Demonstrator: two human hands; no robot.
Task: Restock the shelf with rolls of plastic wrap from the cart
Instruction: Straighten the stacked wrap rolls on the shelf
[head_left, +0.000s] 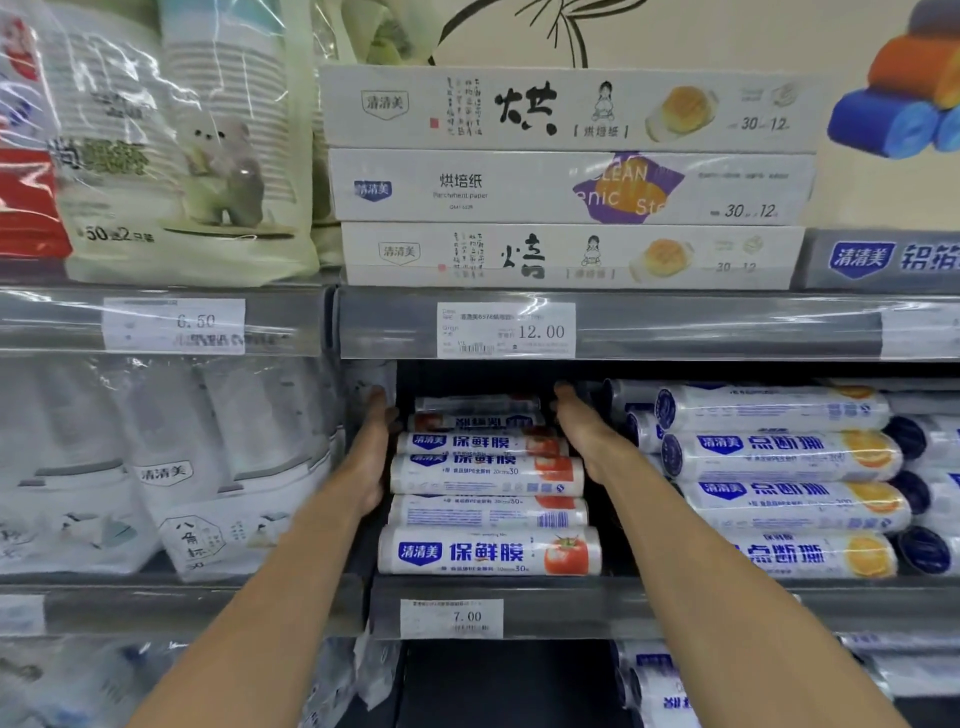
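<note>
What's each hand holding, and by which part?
Nothing is gripped. The left hand and right hand lie flat against opposite ends of the stacked white tomato-print plastic wrap rolls.

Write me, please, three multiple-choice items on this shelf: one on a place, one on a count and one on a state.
1. Where is the tomato-printed roll stack? A) upper shelf B) between left hand and right hand C) floor
2. How many parchment-paper boxes are stacked above? A) two B) three C) five
3. How are the hands? A) open, fingers straight B) fists C) lifting a box
1 B: a hand flanks each end. 2 B: three box fronts show. 3 A: fingers lie straight beside the stack.
</note>
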